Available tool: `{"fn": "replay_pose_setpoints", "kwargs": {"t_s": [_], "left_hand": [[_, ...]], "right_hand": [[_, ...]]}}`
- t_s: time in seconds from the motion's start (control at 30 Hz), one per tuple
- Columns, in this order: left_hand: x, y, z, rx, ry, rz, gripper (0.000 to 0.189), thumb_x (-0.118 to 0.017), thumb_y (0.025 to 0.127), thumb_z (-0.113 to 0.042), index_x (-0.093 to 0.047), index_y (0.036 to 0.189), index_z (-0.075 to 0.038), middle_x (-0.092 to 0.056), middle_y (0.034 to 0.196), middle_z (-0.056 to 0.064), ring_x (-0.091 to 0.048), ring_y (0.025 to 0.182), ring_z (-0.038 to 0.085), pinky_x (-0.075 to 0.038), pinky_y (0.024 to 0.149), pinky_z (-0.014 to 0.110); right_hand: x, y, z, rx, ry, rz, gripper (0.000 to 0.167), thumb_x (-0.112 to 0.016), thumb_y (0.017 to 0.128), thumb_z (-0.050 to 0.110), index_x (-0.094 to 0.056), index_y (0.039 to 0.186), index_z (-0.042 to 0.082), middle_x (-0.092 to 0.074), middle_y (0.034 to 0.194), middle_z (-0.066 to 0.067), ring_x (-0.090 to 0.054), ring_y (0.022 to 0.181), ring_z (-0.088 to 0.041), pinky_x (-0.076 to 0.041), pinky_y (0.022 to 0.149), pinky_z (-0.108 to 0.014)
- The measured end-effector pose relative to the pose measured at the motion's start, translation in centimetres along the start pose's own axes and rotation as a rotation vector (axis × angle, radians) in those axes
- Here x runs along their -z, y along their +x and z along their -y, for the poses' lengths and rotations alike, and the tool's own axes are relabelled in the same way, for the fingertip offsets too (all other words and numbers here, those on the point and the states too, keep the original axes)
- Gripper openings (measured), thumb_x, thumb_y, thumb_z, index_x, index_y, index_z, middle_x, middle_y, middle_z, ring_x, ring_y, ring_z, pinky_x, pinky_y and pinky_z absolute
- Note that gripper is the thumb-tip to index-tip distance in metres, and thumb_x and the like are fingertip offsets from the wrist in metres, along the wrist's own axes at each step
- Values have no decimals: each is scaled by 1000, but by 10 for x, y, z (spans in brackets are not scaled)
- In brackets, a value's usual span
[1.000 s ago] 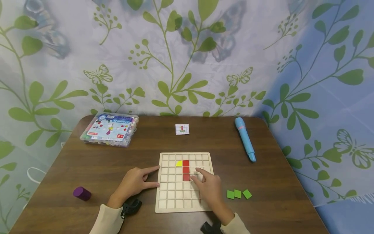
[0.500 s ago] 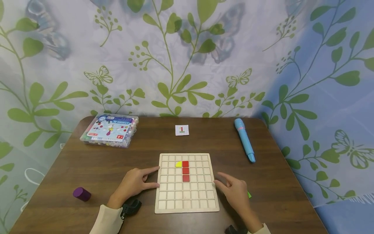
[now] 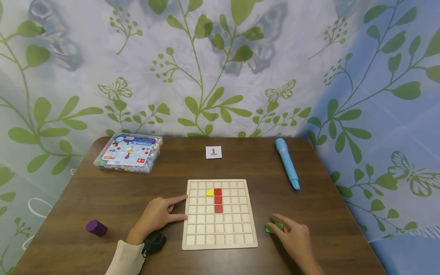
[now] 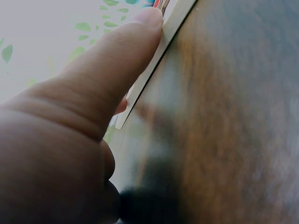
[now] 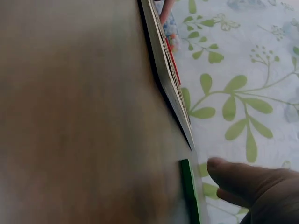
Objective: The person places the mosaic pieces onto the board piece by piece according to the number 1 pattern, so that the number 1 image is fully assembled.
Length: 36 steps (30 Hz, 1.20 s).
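Note:
A wooden grid board lies on the table. It bears a column of three red square tiles and a yellow rounded tile beside the top one. My left hand steadies the board's left edge with the tips of thumb and forefinger, spread apart. To the right of the board, my right hand hovers at the green square tiles, partly covering them. In the right wrist view its thumb is above a green tile, with a gap between.
A small card printed with a coloured grid pattern lies behind the board. A clear box of beads sits at the back left, a blue microphone at the back right. A purple cylinder is left of the left hand.
My right hand has left the red tiles on the board and moved right to the green tiles. My left hand has stayed at the board's edge.

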State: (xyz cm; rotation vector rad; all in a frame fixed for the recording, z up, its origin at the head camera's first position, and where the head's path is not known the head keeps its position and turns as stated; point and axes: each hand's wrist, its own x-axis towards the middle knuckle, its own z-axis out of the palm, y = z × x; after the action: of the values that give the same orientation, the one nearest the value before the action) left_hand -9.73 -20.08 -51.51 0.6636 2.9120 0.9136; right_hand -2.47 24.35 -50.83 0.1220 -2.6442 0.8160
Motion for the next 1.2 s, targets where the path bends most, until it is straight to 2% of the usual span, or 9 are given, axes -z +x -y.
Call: {"fn": "replay_pose_setpoints", "kwargs": {"t_s": [0.2,0.37,0.8,1.07,1.2], "left_hand": [[0,0,0,15,4,10,70,-80,78,-63,-66,139,-33,-27,54,-18,-18,51,0,-20,51,22],[-1,-1,1,23,4,5,70,-80,77,-64,-66,138,-34,-28,54,-18,-18,51,-1,-20,52,21],[-2,0,0,19,-7,2,69,-79,77,-65,-66,139,-35,-27,54,-18,-18,51,0,-19,51,22],[-1,0,-2,19,-6,1,68,-80,78,-63,-67,138,-34,-27,54,-18,-19,51,0,-20,51,22],[0,0,-2,22,-7,-1,68,-80,78,-63,-67,138,-33,-27,54,-18,-19,51,0,-20,51,22]], "right_hand": [[2,-10,-8,-38,25,82,29,-93,75,29,-82,101,22,-28,55,21,-22,49,4,-26,45,-21],[4,-13,-10,-64,20,148,28,-91,78,28,-81,103,22,-27,53,20,-22,48,2,-26,47,-21],[6,-11,-10,-31,12,181,28,-92,76,26,-82,102,19,-27,54,21,-22,51,3,-29,49,-22],[5,-11,-12,-39,19,210,26,-91,78,27,-81,101,22,-27,53,21,-20,50,3,-27,48,-22],[3,-12,-15,-15,18,202,25,-91,78,26,-81,100,21,-25,53,22,-19,49,4,-26,47,-21]]}}
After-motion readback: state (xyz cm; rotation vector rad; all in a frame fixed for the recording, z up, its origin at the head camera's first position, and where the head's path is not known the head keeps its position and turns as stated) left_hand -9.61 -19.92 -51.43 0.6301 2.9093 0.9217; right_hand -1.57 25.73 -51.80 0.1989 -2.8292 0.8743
